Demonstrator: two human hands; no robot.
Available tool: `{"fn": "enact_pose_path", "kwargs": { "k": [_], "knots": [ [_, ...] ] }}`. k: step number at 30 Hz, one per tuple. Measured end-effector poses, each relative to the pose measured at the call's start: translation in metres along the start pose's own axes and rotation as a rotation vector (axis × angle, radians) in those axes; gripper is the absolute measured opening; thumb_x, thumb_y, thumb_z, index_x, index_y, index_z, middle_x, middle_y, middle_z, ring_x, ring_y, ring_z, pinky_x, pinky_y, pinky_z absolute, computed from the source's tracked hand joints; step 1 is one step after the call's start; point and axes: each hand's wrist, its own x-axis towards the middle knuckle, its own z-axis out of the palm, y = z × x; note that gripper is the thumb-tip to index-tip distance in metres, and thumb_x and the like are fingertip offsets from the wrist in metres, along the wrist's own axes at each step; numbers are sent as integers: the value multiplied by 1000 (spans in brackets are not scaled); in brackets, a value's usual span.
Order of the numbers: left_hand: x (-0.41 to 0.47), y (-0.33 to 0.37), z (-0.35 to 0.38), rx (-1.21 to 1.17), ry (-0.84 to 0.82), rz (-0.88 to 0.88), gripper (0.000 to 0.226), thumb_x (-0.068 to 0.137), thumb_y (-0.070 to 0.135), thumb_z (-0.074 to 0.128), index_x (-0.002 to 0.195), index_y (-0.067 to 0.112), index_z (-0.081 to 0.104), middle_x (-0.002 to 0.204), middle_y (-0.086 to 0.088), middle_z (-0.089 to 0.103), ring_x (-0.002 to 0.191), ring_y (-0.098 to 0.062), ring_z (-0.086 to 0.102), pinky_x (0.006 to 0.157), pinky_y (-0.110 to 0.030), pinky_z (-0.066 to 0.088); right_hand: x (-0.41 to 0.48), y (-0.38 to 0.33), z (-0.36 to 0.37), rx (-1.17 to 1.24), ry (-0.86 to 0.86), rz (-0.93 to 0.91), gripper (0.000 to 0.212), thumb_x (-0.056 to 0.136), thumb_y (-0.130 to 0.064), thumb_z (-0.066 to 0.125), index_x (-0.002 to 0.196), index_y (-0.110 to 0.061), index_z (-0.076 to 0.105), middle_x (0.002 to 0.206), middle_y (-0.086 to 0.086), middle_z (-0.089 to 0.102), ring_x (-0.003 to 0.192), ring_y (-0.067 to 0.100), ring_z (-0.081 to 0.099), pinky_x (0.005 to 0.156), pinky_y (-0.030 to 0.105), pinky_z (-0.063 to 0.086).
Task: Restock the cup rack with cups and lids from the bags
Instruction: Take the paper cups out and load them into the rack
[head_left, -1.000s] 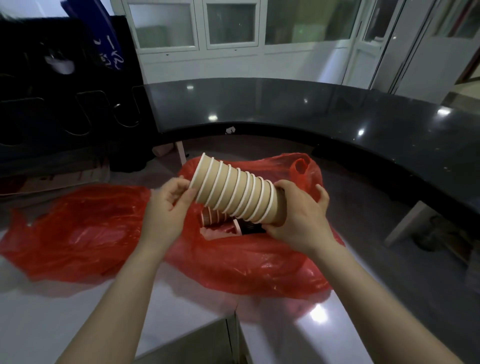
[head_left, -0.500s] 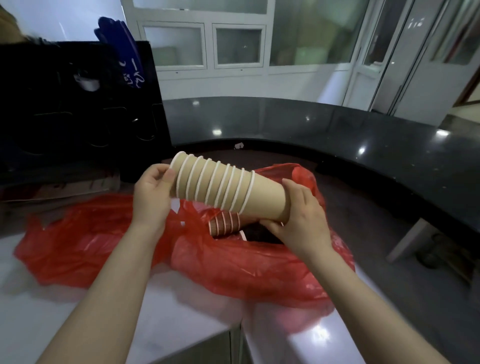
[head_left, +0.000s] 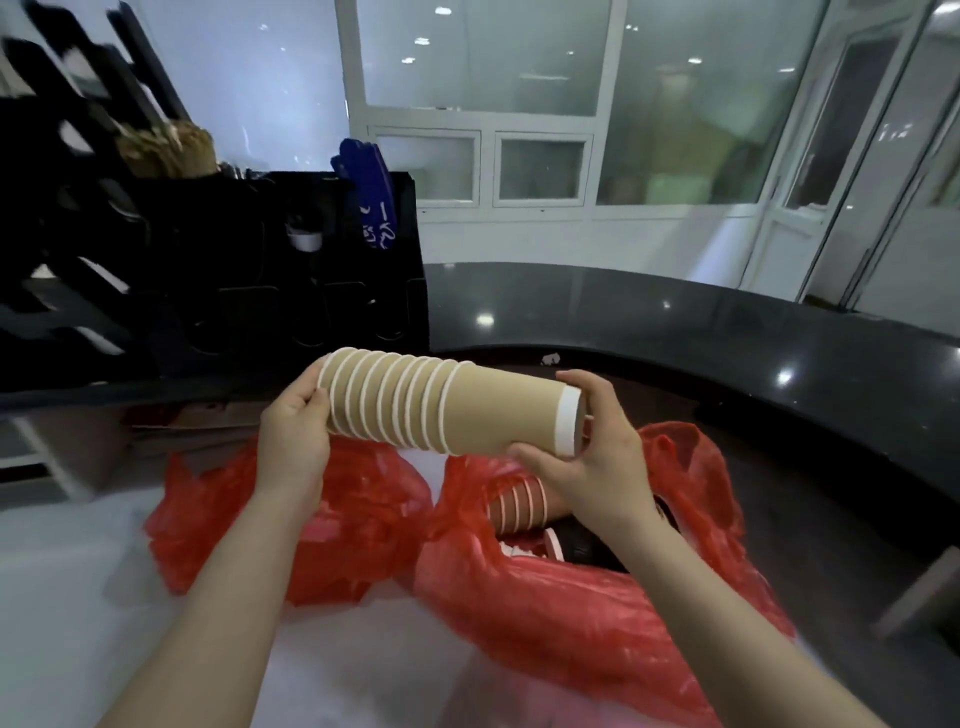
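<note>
The stack of tan cups (head_left: 447, 410) is held nearly level in the air between both hands, lifted higher above the open red bag (head_left: 571, 613) than half a second ago, and more of the black cup rack (head_left: 218, 280) is now seen behind it at upper left. The rim end is gripped by the left hand (head_left: 293, 441) and the narrow base end is clasped by the right hand (head_left: 597, 457), thumb under and fingers over, with the white base ring now exposed. A sleeve of red cups (head_left: 519, 506) is left lying in that bag on the white desk (head_left: 78, 597), and a second red bag (head_left: 353, 525) is crumpled just beside it.
</note>
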Motion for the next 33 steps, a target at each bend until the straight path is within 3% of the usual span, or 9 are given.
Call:
{"fn": "enact_pose_path", "kwargs": {
  "k": [5, 10, 14, 19, 22, 24, 26, 30, 33],
  "knots": [
    [10, 14, -52, 39, -28, 15, 32, 94, 28, 42, 103, 45, 68, 109, 8, 70, 106, -14, 64, 96, -48, 47, 14, -30, 45, 128, -28, -23, 77, 60, -34, 88, 124, -38, 45, 121, -10, 56, 110, 13, 56, 91, 47, 50],
    [30, 19, -118, -29, 17, 34, 38, 99, 16, 42, 131, 33, 53, 125, 5, 62, 116, -12, 58, 103, -47, 42, 28, -78, 102, 233, 0, -117, 79, 65, -32, 85, 128, -49, 40, 127, -22, 47, 118, 3, 49, 94, 31, 48],
    [42, 27, -167, -82, 88, 95, 40, 96, 16, 50, 125, 45, 50, 125, 14, 59, 116, -8, 56, 98, -38, 44, 37, -128, 157, 609, -23, -52, 77, 71, -10, 82, 133, -35, 44, 129, -7, 53, 114, 9, 57, 89, 26, 52],
    [68, 50, -231, -121, 63, 139, 44, 96, 6, 46, 124, 40, 51, 122, 13, 62, 112, -5, 59, 86, -26, 49, 46, -198, 230, 755, -125, -28, 60, 66, -11, 82, 120, -13, 55, 111, 8, 67, 98, 13, 67, 76, 21, 54],
    [81, 62, -275, -113, 3, 166, 50, 89, 9, 53, 135, 30, 45, 125, 10, 61, 118, -13, 56, 92, -33, 46, 49, -232, 271, 804, -162, -43, 66, 67, -5, 84, 124, -11, 52, 116, 8, 65, 106, 18, 64, 84, 31, 55],
    [84, 70, -297, -51, -87, 185, 62, 80, 14, 60, 138, 28, 42, 130, 6, 58, 122, -16, 54, 96, -39, 45, 47, -250, 295, 804, -204, -83, 70, 63, -16, 87, 124, -10, 53, 116, 8, 65, 108, 19, 63, 87, 35, 54],
    [86, 77, -314, 46, -113, 207, 70, 80, 10, 60, 143, 28, 35, 138, 4, 51, 128, -15, 48, 103, -43, 41, 43, -267, 316, 754, -228, -136, 72, 58, -29, 86, 120, -11, 56, 112, 6, 66, 106, 16, 63, 83, 28, 53],
    [98, 93, -346, 186, -58, 224, 73, 85, -5, 59, 146, 20, 28, 140, 2, 48, 129, -14, 47, 105, -40, 42, 46, -295, 344, 726, -260, -217, 65, 55, -19, 91, 111, -26, 57, 105, -14, 65, 100, -3, 61, 77, 11, 49],
    [109, 103, -366, 323, -5, 258, 75, 86, -7, 59, 148, 20, 25, 142, 3, 46, 131, -13, 44, 107, -39, 40, 56, -311, 357, 719, -288, -275, 69, 54, -23, 88, 112, -33, 53, 107, -25, 59, 103, -11, 55, 79, 6, 46]
  ]
}}
